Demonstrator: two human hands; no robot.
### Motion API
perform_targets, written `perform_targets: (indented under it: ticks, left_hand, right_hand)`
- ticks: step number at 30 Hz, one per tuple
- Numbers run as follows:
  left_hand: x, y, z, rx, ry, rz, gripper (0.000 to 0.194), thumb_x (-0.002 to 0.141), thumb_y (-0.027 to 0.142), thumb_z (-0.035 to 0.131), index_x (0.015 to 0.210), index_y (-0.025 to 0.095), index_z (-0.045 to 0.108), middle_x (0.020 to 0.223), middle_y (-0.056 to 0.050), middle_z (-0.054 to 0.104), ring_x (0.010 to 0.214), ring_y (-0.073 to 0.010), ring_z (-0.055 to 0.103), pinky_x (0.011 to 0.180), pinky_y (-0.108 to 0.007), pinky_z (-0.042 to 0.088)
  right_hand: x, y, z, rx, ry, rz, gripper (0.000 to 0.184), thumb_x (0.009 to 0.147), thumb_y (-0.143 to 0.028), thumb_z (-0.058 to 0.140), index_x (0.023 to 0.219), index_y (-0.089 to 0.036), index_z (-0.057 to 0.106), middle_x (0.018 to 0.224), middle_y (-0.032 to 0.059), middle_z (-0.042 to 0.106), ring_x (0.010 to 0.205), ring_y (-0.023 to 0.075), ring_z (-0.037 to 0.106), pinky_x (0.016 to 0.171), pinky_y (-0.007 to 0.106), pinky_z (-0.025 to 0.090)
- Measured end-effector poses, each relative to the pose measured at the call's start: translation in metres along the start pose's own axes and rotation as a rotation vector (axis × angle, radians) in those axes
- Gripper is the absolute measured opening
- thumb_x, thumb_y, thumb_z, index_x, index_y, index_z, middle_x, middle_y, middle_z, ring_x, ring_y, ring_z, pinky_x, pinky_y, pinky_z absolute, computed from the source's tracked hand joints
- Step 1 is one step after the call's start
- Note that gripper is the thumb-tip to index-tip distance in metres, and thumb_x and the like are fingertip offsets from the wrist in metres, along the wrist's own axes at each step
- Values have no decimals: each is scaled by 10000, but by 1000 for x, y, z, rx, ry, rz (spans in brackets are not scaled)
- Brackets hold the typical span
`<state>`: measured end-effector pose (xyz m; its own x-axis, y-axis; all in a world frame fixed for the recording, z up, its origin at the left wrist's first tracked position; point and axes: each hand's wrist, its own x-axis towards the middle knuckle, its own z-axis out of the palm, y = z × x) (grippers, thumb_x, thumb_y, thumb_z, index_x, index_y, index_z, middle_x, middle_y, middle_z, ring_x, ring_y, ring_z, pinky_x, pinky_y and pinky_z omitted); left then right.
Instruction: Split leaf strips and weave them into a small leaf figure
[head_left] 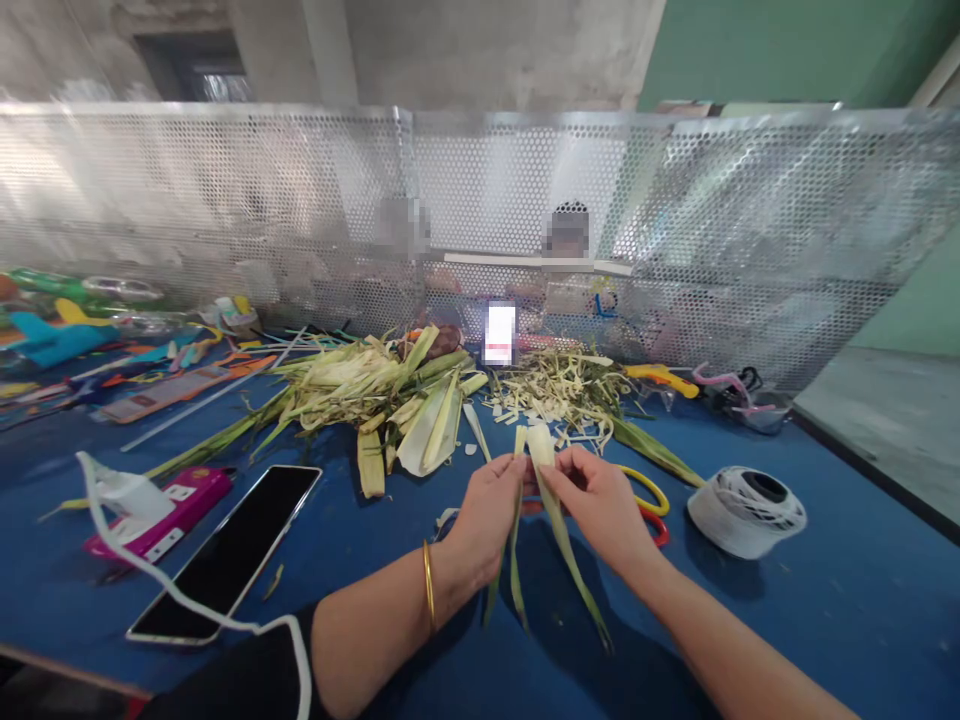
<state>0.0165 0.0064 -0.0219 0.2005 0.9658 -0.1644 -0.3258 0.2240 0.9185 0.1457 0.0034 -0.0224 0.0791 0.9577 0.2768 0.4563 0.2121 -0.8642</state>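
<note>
My left hand (487, 510) pinches narrow pale green corn husk strips (516, 575), whose thin ends hang down below the fingers. Beside it, my right hand (604, 500) is closed on a wider corn husk (556, 515), with its pale broad end up and its tapering green tip trailing toward me. The fingertips of both hands are close together; whether they touch is hard to tell. Partly hidden behind my right hand lie scissors with yellow and red handles (656, 497). A heap of corn husks (352, 385) lies beyond my left hand, and thin husk shreds (566, 390) lie beyond my right.
A white thread spool (742, 515) stands at right. On the left lie a black-screened phone (236, 550) and a magenta power strip (180, 515) with a white cable. A perforated metal screen (300, 210) borders the back of the blue table (840, 600). An orange-yellow tool (664, 378) lies far right.
</note>
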Motion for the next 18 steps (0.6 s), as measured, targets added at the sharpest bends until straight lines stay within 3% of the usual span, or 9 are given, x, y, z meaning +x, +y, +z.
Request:
perform_targets:
  ticks: [7,13,15,18]
  left_hand:
    - [0,-8,0,-69,-57,56,294,754,435,648,765,146,597,721,-21,621,679,-138,574,687,-271,460]
    - [2,-7,-2,-4,-3,104,320,743,459,649,693,165,532,650,26,543,621,-103,512,644,-229,435]
    - [0,-4,-1,33,-7,85,292,770,443,618,710,169,537,655,25,554,597,-100,516,631,-227,437]
    - [-4,0,1,108,-58,50,230,819,393,552,780,168,570,690,8,596,565,-101,532,612,-231,442]
  right_hand:
    - [-9,2,9,-182,12,-114,270,828,-375,523,615,-225,450,556,-24,479,536,141,416,513,256,305]
    - [-12,-7,4,-278,-10,-207,310,849,-403,531,610,-219,458,583,-10,502,555,142,427,541,273,307]
    - [-9,-8,0,-169,30,-143,312,835,-459,552,644,-218,499,603,-2,528,557,144,456,540,276,340]
    - [0,-6,-6,197,90,75,333,742,-530,631,832,-215,569,648,-2,564,530,150,507,473,266,377]
